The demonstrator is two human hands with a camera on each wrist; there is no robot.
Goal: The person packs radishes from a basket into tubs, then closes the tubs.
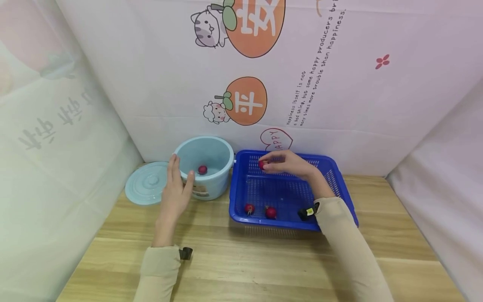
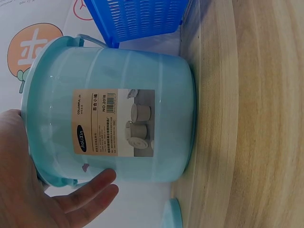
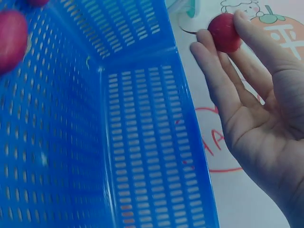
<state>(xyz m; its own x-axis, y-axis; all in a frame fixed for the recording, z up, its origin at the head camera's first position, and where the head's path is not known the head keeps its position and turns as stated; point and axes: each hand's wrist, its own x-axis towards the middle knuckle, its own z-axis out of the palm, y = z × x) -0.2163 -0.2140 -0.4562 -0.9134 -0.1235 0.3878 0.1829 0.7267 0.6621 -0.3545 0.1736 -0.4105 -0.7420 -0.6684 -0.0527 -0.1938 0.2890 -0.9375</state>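
My right hand (image 1: 288, 164) pinches a small red radish (image 3: 224, 32) between thumb and fingertips, up over the far left part of a blue plastic basket (image 1: 294, 226). A thin root trails from it in the right wrist view. Two more radishes, a left one (image 1: 249, 209) and a right one (image 1: 271, 212), lie near the basket's front wall. Beside a light blue bucket (image 1: 213, 188) is my left hand (image 1: 176, 195), fingers extended along its left side and thumb near the front rim. Inside that bucket lies one radish (image 1: 202, 170).
A round light blue lid (image 1: 145, 184) lies on the wooden table (image 1: 241, 268), left of the bucket. White printed cloth (image 1: 332, 105) stands behind and at both sides. The bucket carries a paper label (image 2: 114, 122).
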